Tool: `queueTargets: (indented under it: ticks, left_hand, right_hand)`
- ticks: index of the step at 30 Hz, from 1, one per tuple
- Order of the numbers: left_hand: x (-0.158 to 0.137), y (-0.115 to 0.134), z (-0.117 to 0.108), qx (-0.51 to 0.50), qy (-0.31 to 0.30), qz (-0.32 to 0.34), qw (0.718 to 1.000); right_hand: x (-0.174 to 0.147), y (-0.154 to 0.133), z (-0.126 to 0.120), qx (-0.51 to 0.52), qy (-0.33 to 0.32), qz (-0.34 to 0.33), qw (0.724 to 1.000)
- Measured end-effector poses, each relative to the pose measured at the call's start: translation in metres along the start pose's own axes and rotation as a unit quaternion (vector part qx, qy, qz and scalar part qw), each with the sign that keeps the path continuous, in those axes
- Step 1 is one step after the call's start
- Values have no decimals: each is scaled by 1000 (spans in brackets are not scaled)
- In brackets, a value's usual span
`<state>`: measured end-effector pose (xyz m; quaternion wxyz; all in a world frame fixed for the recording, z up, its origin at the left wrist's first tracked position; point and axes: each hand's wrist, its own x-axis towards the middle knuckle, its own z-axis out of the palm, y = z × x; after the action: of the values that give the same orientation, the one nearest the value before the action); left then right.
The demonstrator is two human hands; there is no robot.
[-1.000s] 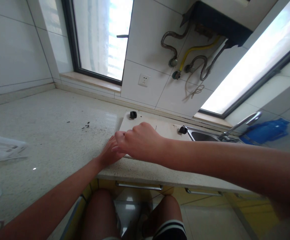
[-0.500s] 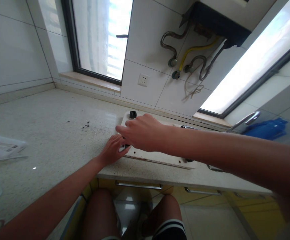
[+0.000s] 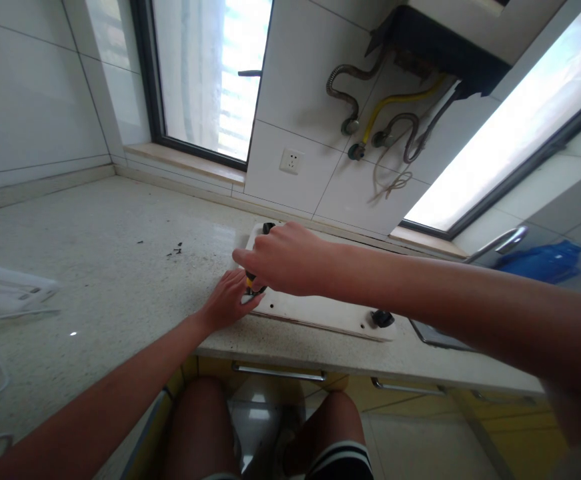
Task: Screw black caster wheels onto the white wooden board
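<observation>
Panel point(image 3: 315, 312) centre frame, I see black knobs point(image 3: 383, 319) on upper-left and lower-right corners; lower-left looks unfinished. There, my right hand point(image 3: 290, 261) curls round a yellow-black tool point(image 3: 250, 280); left hand point(image 3: 227, 300), half-open beside it, holding what I can't tell.

Right grip point(image 3: 286, 262) around black-and-yellow tool point(image 3: 249, 281), left grip point(image 3: 226, 300) at white panel point(image 3: 315, 315)

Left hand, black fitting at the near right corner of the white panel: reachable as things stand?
Likely yes: the near edge of the white panel between the left hand and the black fitting looks unobstructed. The right forearm crosses close to it in view, possibly limiting access from above.
</observation>
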<state>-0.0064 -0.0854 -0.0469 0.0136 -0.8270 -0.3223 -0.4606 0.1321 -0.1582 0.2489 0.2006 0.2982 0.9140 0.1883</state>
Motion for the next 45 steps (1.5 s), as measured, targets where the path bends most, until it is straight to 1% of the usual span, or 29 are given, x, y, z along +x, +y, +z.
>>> queueTargets:
  ticks: [3, 6, 8, 10, 12, 13, 14, 15, 16, 17, 18, 19, 20, 21, 22, 23, 25, 26, 27, 29, 30, 33, 36, 39, 41, 42, 43, 44, 45]
  left_hand:
    - [0, 0, -1, 0, -9, -17, 1000]
    - [1, 2, -2, -6, -21, -32, 999]
    - [1, 5, -4, -11, -37, -42, 998]
    - [2, 7, -6, -22, -54, -53, 997]
    - [5, 8, -12, -58, -67, -73, 993]
    - [9, 6, -16, -89, -80, -86, 989]
    - [14, 4, -21, -126, -99, -99, 982]
    - [19, 0, -28, -164, -121, -112, 973]
    - [26, -6, -36, -196, -145, -124, 962]
    - [32, -14, -46, -219, -166, -140, 951]
    - [37, -24, -56, -224, -178, -167, 944]
    - [42, -34, -67, -208, -179, -207, 939]
    - [44, -45, -78, -163, -171, -258, 937]
    - [43, -57, -90, -94, -153, -311, 933]
    - [40, -68, -101, -13, -134, -358, 924]
    - [36, -78, -111, 69, -108, -394, 910]
    - [22, -94, -126, 137, -86, -429, 889]
    - [15, -100, -131, 154, -87, -435, 883]
    - [9, -103, -134, 165, -86, -441, 878]
    - [1, -106, -135, 178, -82, -446, 873]
    - [-2, -106, -134, 181, -78, -447, 872]
    - [-3, -102, -131, 170, -73, -438, 880]
    - [3, -99, -130, 142, -63, -434, 887]
    - [21, -94, -127, 99, -47, -444, 890]
    - [40, -80, -122, 24, -43, -436, 899]
    - [51, -68, -119, -28, -42, -422, 905]
    - [60, -53, -114, -129, -31, -405, 905]
    - [69, -35, -110, -215, -21, -385, 897]
    - [77, -16, -106, -275, -19, -363, 890]
  right_hand:
    - [5, -3, 5, -6, 15, 33, 999]
    - [6, -6, 9, 2, 36, 33, 999]
    - [-3, -9, 8, 10, 63, 33, 997]
    - [-21, -12, 8, 17, 100, 69, 993]
    - [-48, -18, 16, 30, 145, 137, 979]
    - [-63, -23, 24, 51, 177, 171, 968]
    - [-79, -29, 36, 83, 237, 197, 948]
    - [-95, -37, 52, 131, 307, 220, 916]
    - [-110, -46, 70, 200, 361, 241, 878]
    - [-123, -58, 92, 267, 414, 279, 824]
    - [-134, -72, 115, 336, 454, 333, 755]
    - [-142, -87, 139, 408, 490, 394, 662]
    - [-148, -104, 163, 485, 512, 423, 568]
    - [-153, -122, 184, 545, 522, 435, 491]
    - [-155, -141, 203, 593, 505, 458, 428]
    - [-155, -160, 218, 622, 486, 488, 373]
    - [-153, -194, 237, 669, 437, 532, 281]
    - [-150, -209, 242, 681, 424, 546, 242]
    - [-146, -222, 243, 695, 411, 550, 215]
    - [-139, -242, 240, 716, 394, 545, 188]
    - [-136, -249, 237, 725, 385, 540, 184]
    - [-127, -258, 228, 745, 362, 526, 193]
    - [-122, -259, 222, 757, 363, 506, 199]
    - [-119, -253, 219, 753, 388, 499, 184]
    - [-117, -247, 219, 744, 420, 495, 159]
    - [-117, -243, 219, 740, 437, 490, 148]
    - [-117, -238, 219, 736, 451, 486, 139]
    - [-117, -233, 218, 731, 464, 481, 135]
    - [-117, -227, 217, 727, 475, 478, 134]
